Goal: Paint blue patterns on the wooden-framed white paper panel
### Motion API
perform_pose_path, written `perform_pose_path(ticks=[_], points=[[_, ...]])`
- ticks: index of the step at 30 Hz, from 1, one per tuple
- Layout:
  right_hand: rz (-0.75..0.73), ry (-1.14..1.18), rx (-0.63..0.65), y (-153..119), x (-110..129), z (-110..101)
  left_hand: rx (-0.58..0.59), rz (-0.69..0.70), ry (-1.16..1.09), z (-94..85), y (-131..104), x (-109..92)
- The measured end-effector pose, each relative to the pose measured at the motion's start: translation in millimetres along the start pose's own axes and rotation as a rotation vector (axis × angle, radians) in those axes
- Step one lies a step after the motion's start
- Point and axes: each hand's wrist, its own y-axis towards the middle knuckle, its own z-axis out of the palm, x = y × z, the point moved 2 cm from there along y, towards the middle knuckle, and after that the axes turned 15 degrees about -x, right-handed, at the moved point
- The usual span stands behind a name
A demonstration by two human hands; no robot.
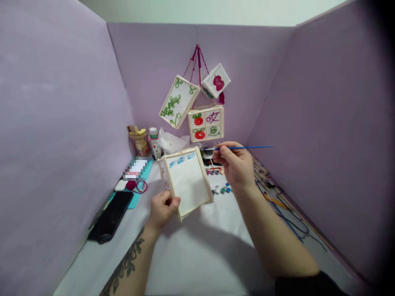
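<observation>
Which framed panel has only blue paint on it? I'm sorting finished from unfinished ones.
The framed panel held in the left hand: just a blue band along its top edge. The three hanging panels carry green, red or magenta designs.

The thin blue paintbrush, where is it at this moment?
In the head view, the blue paintbrush is right of centre, held level in the right hand, above the small paint pots and just below the hanging painted panels.

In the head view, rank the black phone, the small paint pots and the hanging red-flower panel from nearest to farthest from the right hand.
Measured from the right hand:
1. Small paint pots, on the table just below the hand.
2. Hanging red-flower panel, above and left of it, on the back wall.
3. Black phone, far left table edge.
</observation>
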Motion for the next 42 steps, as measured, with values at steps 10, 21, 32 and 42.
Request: perform_pose_path(ticks=[10, 21, 32, 42], points=[[-0.406, -0.074, -0.292, -19, -46, 22, -0.035, 0.065, -0.009, 0.0, -2, 2], [-0.72, -0.253, -0.149, -15, -60, 16, -0.012, 0.006, -0.004, 0.4, 0, 0], [-0.679, -0.391, -0.082, -14, -59, 17, 0.001, -0.052, -0.036, 2.4, -3, 3], [-0.652, -0.419, -0.102, -14, -60, 16, 0.003, -0.071, -0.024, 2.9, -2, 2]])
